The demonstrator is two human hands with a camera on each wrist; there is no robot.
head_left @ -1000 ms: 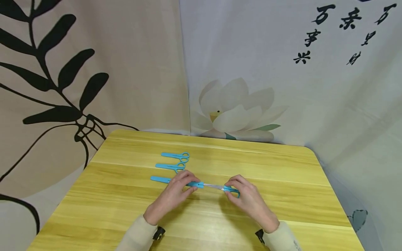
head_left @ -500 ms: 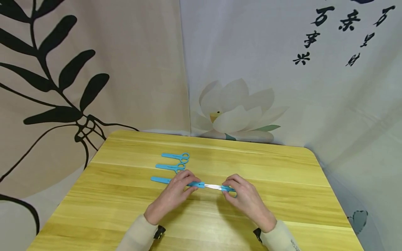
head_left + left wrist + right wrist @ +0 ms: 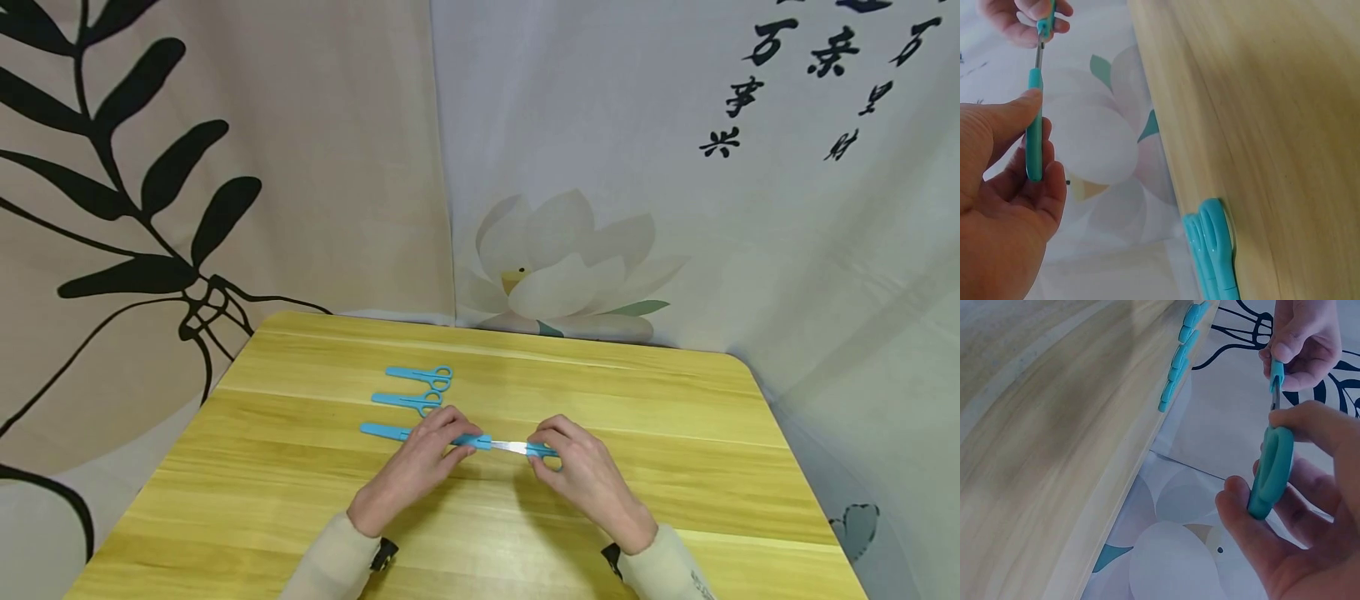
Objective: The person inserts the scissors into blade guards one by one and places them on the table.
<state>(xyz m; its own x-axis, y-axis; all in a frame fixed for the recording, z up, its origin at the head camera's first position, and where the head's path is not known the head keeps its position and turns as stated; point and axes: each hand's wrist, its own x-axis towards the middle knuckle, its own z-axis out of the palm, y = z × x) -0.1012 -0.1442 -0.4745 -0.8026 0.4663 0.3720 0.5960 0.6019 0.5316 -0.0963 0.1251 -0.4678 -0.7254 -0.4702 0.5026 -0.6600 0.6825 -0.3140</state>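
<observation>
My left hand (image 3: 427, 450) pinches a blue blade cover (image 3: 1034, 125) between thumb and fingers. My right hand (image 3: 588, 475) grips the blue handle of a pair of scissors (image 3: 1274, 469) at the pivot end. A short length of silvery blade (image 3: 508, 447) shows between cover and handle, its tip inside the cover. Both hands are above the table. Two pairs of blue scissors with covered blades (image 3: 408, 372) (image 3: 397, 399) lie beyond my left hand. Another blue cover (image 3: 384, 431) sticks out left of that hand, which hides the rest of it.
The yellow wood-grain table (image 3: 675, 467) has rounded far corners. A printed cloth backdrop (image 3: 345, 167) with leaves, a lotus and black characters hangs right behind its far edge. A dark strap (image 3: 383, 554) is at my left wrist, another (image 3: 612, 561) at my right.
My right hand has moved slightly left with the scissors, and the cover has shifted a little right. Less blade shows between cover and handle. The scissors on the table stay put.
</observation>
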